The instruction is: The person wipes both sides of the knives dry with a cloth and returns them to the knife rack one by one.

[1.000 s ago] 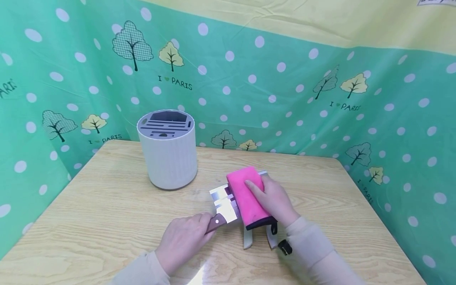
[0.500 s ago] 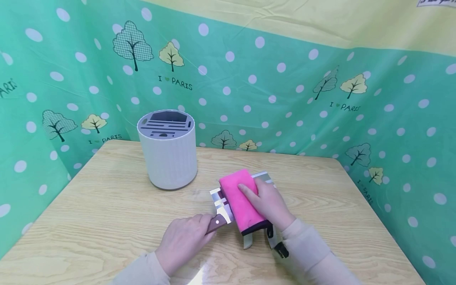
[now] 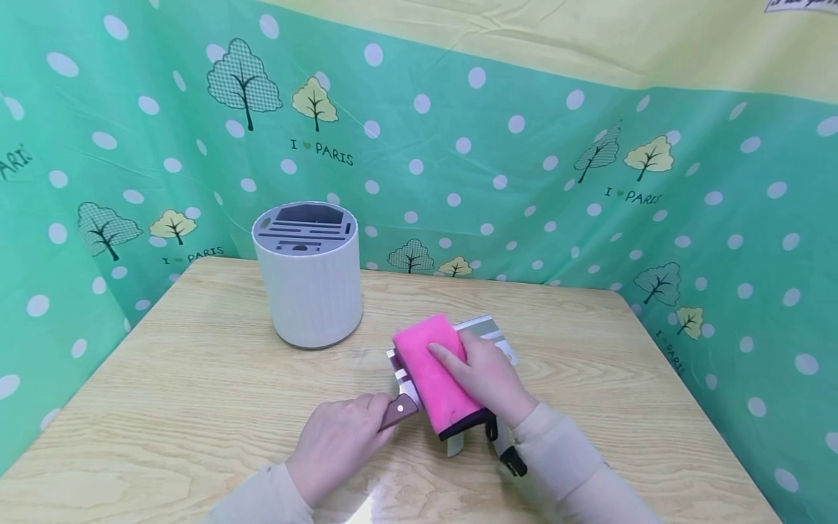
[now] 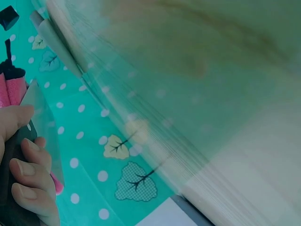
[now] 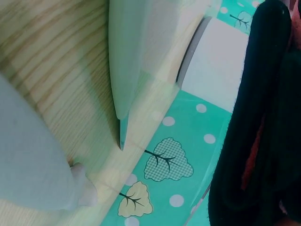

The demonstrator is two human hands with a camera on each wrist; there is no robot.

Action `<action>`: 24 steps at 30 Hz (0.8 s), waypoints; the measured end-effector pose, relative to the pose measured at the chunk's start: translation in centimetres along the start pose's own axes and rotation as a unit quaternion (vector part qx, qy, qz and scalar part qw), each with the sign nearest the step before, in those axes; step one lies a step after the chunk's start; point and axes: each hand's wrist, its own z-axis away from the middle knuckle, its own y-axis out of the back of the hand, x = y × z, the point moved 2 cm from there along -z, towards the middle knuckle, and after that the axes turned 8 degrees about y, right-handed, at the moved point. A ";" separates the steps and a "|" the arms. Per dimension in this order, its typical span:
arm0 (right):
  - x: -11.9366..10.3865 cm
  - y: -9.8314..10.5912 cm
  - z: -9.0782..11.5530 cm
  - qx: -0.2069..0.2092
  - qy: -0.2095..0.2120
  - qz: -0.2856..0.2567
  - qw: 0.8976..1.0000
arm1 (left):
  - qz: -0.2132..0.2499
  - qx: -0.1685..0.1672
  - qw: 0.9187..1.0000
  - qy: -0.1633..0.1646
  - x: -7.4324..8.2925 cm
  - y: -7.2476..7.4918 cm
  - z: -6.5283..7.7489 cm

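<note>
My left hand (image 3: 340, 444) grips the brown riveted handle (image 3: 399, 411) of a cleaver. Its broad shiny blade (image 3: 406, 386) shows only as a strip beside a folded pink cloth (image 3: 435, 371) with black trim. My right hand (image 3: 494, 375) holds this cloth over the blade, thumb on top; its other fingers are hidden. In the left wrist view, left fingers (image 4: 28, 174) curl round the dark handle. Past the cloth lies another broad silver blade (image 3: 487, 331). A pale green handle (image 3: 455, 442) shows below the cloth; in the right wrist view, a pale knife handle (image 5: 124, 70) lies near the wooden table.
A white ribbed knife block (image 3: 310, 291) with a slotted top stands at the back left of the wooden table (image 3: 196, 407). Green dotted fabric (image 3: 458, 182) hangs behind and along the sides. A small black block (image 3: 513, 461) is by the right sleeve.
The right hand and pink cloth have slid left and slightly toward me, covering more of the cleaver blade. More of the silver blade behind is now visible. The left hand has stayed put.
</note>
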 end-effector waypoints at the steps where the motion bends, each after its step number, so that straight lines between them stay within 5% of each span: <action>1: 0.0 0.0 0.0 -0.001 0.002 -0.001 1.000 | -0.002 -0.001 1.000 0.000 0.0 0.0 0.0; 24: -1.2 -0.8 0.1 -0.008 0.023 -0.004 1.000 | -0.005 -0.003 1.000 -0.001 0.0 -0.1 0.0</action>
